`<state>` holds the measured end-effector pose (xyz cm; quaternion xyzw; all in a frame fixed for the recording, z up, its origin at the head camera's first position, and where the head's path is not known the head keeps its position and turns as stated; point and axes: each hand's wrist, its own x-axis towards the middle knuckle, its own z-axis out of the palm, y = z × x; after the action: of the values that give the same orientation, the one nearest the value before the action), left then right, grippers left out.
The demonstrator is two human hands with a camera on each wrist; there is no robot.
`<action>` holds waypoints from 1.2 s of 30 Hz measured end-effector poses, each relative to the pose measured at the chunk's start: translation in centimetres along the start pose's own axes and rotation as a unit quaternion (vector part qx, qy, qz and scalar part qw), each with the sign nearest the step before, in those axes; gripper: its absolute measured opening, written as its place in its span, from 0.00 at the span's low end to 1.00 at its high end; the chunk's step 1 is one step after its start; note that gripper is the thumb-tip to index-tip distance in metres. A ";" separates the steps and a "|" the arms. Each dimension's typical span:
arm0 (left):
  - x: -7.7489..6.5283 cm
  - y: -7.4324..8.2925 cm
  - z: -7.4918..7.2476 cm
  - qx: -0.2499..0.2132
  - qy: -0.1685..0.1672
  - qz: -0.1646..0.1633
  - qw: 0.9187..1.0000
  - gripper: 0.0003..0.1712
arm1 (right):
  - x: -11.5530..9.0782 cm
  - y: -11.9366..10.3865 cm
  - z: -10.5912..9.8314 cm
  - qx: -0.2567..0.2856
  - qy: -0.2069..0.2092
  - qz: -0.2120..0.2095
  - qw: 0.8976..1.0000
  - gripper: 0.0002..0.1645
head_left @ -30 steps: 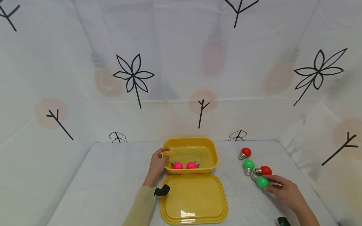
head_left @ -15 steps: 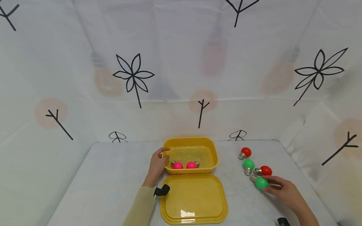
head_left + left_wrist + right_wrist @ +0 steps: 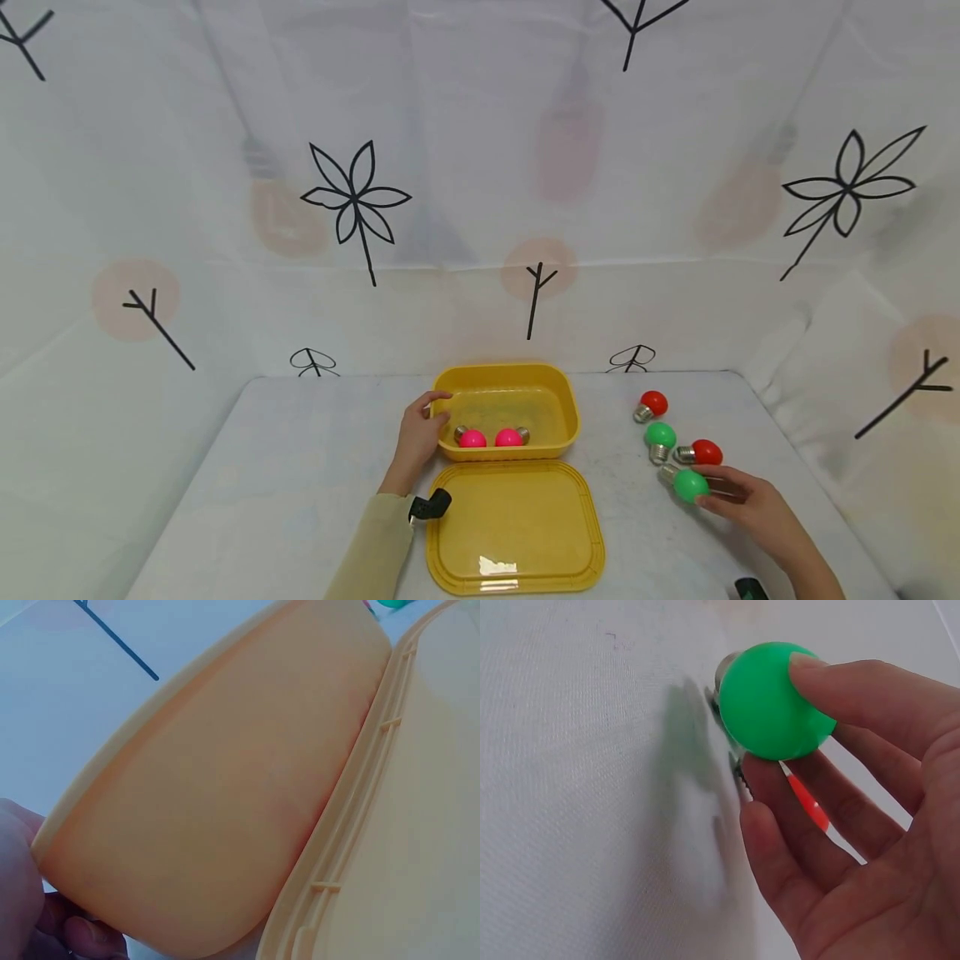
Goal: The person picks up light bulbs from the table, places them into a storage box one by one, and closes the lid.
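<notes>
Pale cloth with black line drawings (image 3: 465, 317) hangs behind the white table (image 3: 300, 492). Near the table's right edge, the right hand (image 3: 765, 510) pinches a green globe bulb with a silver screw base (image 3: 691, 486); its smooth round shell could slip from the fingertips. A sideways swing might knock the second green bulb (image 3: 660, 435) just beside it and start it rolling. At the far edge, the left hand (image 3: 416, 435) grips the left rim of an open yellow plastic box (image 3: 517, 404); a careless tug could tilt it, rolling the two bright pink globe bulbs (image 3: 472, 438).
</notes>
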<state>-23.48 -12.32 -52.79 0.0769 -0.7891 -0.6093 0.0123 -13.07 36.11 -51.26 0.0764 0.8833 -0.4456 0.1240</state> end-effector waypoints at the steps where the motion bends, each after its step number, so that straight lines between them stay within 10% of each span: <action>1: 0.0 0.0 0.0 0.000 0.000 0.001 1.000 0.17 | 0.0 0.0 0.0 0.004 -0.001 -0.001 1.000 0.44; 36: -0.3 0.4 0.1 0.001 0.004 -0.003 1.000 0.17 | -0.6 -1.6 2.5 0.066 0.058 -0.065 0.994 0.36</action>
<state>-23.24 -12.12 -52.40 0.0821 -0.7893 -0.6083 0.0133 -12.49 33.18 -51.29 0.0528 0.8605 -0.5053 0.0381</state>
